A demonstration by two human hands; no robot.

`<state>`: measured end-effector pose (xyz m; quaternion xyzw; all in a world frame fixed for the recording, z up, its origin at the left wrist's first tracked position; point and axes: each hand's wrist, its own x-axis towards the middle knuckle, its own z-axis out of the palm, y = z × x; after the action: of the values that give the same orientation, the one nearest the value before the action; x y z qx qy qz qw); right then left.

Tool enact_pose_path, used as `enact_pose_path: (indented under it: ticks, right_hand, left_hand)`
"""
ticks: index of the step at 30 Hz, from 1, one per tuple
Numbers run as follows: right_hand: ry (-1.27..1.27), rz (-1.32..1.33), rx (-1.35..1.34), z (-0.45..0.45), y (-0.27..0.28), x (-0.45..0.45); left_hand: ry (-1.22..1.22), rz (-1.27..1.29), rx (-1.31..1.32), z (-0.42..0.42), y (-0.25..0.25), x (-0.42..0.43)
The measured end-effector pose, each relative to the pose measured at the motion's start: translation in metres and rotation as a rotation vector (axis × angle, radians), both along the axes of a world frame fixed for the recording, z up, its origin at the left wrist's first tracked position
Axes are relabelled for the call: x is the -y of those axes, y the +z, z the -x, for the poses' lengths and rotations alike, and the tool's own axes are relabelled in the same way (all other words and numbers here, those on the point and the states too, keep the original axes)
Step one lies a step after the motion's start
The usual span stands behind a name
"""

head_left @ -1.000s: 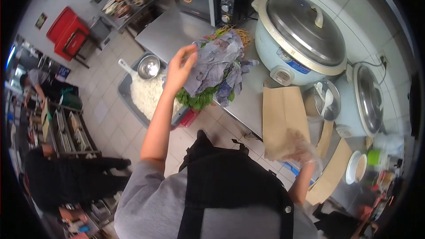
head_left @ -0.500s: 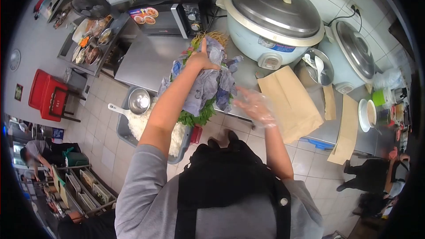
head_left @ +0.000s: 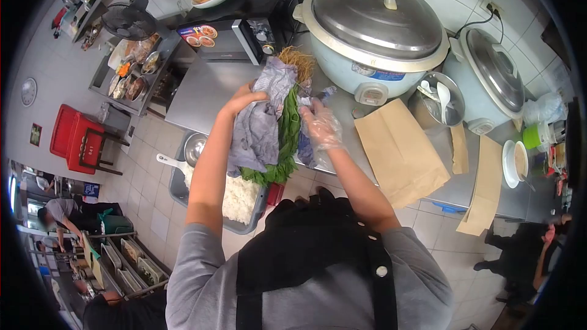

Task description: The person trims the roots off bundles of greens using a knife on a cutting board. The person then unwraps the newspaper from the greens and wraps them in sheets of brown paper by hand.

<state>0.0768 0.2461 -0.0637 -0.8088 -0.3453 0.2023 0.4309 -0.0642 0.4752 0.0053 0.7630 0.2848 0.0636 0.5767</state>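
Note:
A bundle of leafy greens (head_left: 287, 125) with pale brown roots lies in crumpled purple-grey paper (head_left: 260, 131) at the counter's front edge. The paper is parted, so a strip of green stems and leaves shows down the middle. My left hand (head_left: 243, 99) grips the left flap of the paper, its thumb on top and its other fingers mostly hidden. On the other side, my right hand (head_left: 321, 126), in a clear plastic glove, has its fingers closed on the right flap. Leaves hang below the paper, above the floor.
Below the counter a grey tub (head_left: 244, 227) holds white rice with a ladle. Behind stand a toaster oven (head_left: 226, 43) and a large rice cooker (head_left: 373, 30). Brown paper (head_left: 400, 153) and a metal pot (head_left: 422, 101) with white spoons lie right. Other people work at both sides.
My left hand has moved from the top of the bundle to its left flap. My right hand has come in and taken the right flap. The paper has parted, baring more greens.

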Motion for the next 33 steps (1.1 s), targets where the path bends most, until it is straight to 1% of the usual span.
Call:
enact_pose_path:
  ticks: [1, 3, 5, 7, 8, 10, 11, 13, 14, 15, 17, 18, 20, 21, 23, 24, 25, 27, 28, 29, 31, 32, 33]
  right_hand:
    - [0.005, -0.006, -0.004, 0.005, 0.008, -0.003]
    - [-0.119, -0.141, 0.258, 0.014, 0.020, -0.005]
    - [-0.104, -0.171, 0.285, 0.011, 0.016, -0.014]
    - [-0.076, -0.367, -0.151, 0.007, 0.024, -0.023]
    - [-0.066, -0.368, -0.153, -0.001, 0.029, -0.025]
    - [0.068, -0.171, -0.438, -0.020, 0.047, -0.023]
    - [0.080, -0.173, -0.441, -0.025, 0.054, -0.020]
    - [0.370, -0.116, -0.451, -0.031, 0.071, -0.013]
    - [0.315, -0.241, -0.561, -0.017, 0.079, -0.007]
    - [0.330, -0.241, -0.565, -0.018, 0.072, -0.015]
    - [0.381, -0.415, -0.660, -0.017, 0.053, -0.032]
    - [0.400, -0.415, -0.664, -0.014, 0.059, -0.036]
    - [0.363, -0.545, -0.641, -0.005, 0.084, -0.040]
    - [0.390, -0.545, -0.643, -0.003, 0.094, -0.043]
    - [0.344, -0.646, -0.421, 0.001, 0.110, -0.048]
    - [0.328, -0.648, -0.391, 0.005, 0.118, -0.050]
    - [0.363, -0.641, -0.396, 0.010, 0.127, -0.051]
    - [0.371, -0.626, -0.369, 0.018, 0.150, -0.046]
    - [0.398, -0.459, -0.296, 0.023, 0.186, -0.031]
    - [0.436, -0.455, -0.294, 0.034, 0.188, -0.034]
    - [0.501, -0.480, -0.405, 0.064, 0.193, -0.040]
    - [0.533, -0.489, -0.461, 0.081, 0.196, -0.042]
    - [0.578, -0.489, -0.462, 0.102, 0.201, -0.041]
  left_hand:
    - [-0.011, 0.009, 0.032, 0.003, 0.009, 0.003]
    - [-0.015, 0.015, 0.057, 0.011, 0.034, 0.011]
    - [0.002, 0.184, 0.036, 0.018, 0.057, 0.020]
    - [0.022, 0.175, 0.036, 0.019, 0.070, 0.027]
    - [0.031, 0.186, 0.048, 0.020, 0.074, 0.029]
    - [0.049, 0.194, 0.057, 0.022, 0.073, 0.029]
    - [0.025, 0.228, 0.076, 0.024, 0.068, 0.026]
    - [0.013, 0.251, 0.097, 0.027, 0.067, 0.022]
    - [0.061, 0.257, 0.132, 0.030, 0.067, 0.024]
    - [0.110, 0.264, 0.168, 0.033, 0.067, 0.027]
    - [0.139, 0.236, 0.199, 0.037, 0.069, 0.031]
    - [0.155, 0.210, 0.231, 0.040, 0.071, 0.034]
    - [0.192, 0.189, 0.289, 0.042, 0.088, 0.048]
    - [0.214, 0.177, 0.296, 0.045, 0.095, 0.055]
    - [0.204, 0.187, 0.326, 0.057, 0.104, 0.064]
    - [0.121, 0.187, 0.326, 0.071, 0.097, 0.060]
    - [0.154, 0.181, 0.335, 0.081, 0.100, 0.065]
    - [0.248, 0.337, 0.489, 0.099, 0.103, 0.080]
    - [0.229, 0.459, 0.460, 0.112, 0.112, 0.085]
    - [0.261, 0.449, 0.478, 0.127, 0.117, 0.086]
    - [0.251, 0.193, 0.441, 0.165, 0.127, 0.091]
    - [0.308, 0.091, 0.474, 0.182, 0.126, 0.098]
    - [0.346, 0.071, 0.485, 0.204, 0.113, 0.098]
